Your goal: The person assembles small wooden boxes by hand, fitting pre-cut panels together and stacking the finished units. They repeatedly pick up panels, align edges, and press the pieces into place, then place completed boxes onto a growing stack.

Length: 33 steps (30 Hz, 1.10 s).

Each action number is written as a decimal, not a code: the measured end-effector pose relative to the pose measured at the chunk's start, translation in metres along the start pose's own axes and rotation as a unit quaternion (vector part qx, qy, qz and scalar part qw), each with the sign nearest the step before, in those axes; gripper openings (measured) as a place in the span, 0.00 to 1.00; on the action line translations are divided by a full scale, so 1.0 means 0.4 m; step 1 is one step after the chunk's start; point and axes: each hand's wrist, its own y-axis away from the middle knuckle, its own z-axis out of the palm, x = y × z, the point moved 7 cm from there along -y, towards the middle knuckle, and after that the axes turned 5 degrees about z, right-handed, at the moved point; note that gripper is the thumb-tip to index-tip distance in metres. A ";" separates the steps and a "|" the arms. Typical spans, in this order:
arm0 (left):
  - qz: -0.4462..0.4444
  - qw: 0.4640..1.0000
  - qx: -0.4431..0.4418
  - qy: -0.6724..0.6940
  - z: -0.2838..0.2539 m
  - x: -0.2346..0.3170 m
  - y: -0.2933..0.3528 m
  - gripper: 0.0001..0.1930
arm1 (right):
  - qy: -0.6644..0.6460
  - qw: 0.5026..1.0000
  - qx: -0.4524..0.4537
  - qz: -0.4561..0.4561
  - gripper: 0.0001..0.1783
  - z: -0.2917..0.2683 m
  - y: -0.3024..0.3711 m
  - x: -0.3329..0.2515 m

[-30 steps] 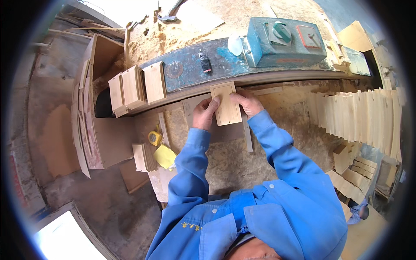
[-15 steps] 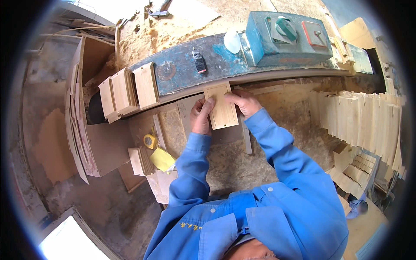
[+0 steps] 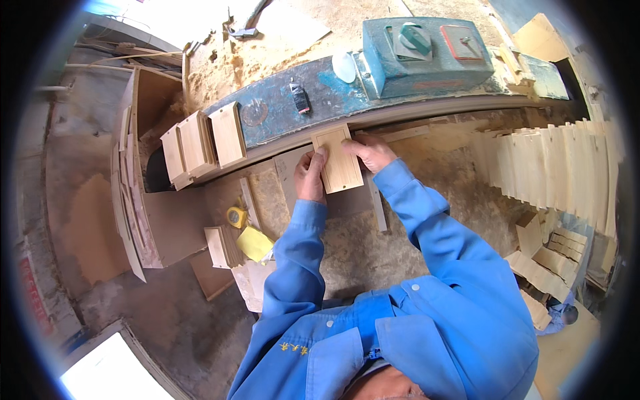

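Observation:
A pale rectangular wooden panel [image 3: 341, 163] with a grooved border and a small dark hole at its near end lies between my hands. My left hand [image 3: 310, 175] grips its left edge, thumb on top. From the right, my right hand [image 3: 371, 153] holds the far right part, its thumb also on the face. The fingers under the panel are hidden. The panel's far end meets the front edge of a worn blue-green machine bed [image 3: 273, 123]. Similar wooden panels [image 3: 193, 143] stand in stacks on the left end of that bed.
A green machine housing [image 3: 427, 63] with a rotary switch sits at the back. A black object [image 3: 299, 99] lies on the bed. At left are a yellow tape measure [image 3: 235, 217], yellow paper [image 3: 255, 244] and a small wood stack [image 3: 223, 247]. Long rows of wooden pieces [image 3: 553, 163] stand right.
The view has shifted slightly. Both hands keep their hold on the panel, which stays at the machine bed's edge with little visible movement.

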 end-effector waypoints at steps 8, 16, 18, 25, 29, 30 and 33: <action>0.155 0.978 -0.133 -0.043 0.076 0.123 0.191 0.30 | -0.257 0.958 -0.094 -0.090 0.41 0.001 0.167 -0.060; 0.255 0.942 -0.201 -0.079 0.154 0.156 0.331 0.33 | -0.236 0.950 0.011 -0.205 0.29 -0.038 0.313 -0.071; 0.248 0.943 -0.208 -0.078 0.158 0.158 0.352 0.33 | -0.234 0.956 0.013 -0.176 0.27 -0.052 0.308 -0.040; 0.182 0.957 -0.219 -0.052 0.167 0.176 0.371 0.31 | -0.151 0.973 0.086 -0.150 0.26 -0.156 0.300 -0.042; 0.099 0.972 -0.196 -0.087 0.171 0.151 0.342 0.26 | -0.125 0.975 -0.085 -0.160 0.40 -0.123 0.360 -0.102; 0.069 0.974 -0.194 -0.092 0.174 0.139 0.334 0.23 | -0.055 0.980 -0.086 -0.173 0.38 -0.112 0.360 -0.113; -0.010 0.984 -0.171 -0.054 0.164 0.109 0.317 0.26 | -0.068 0.986 -0.054 -0.143 0.28 -0.110 0.343 -0.100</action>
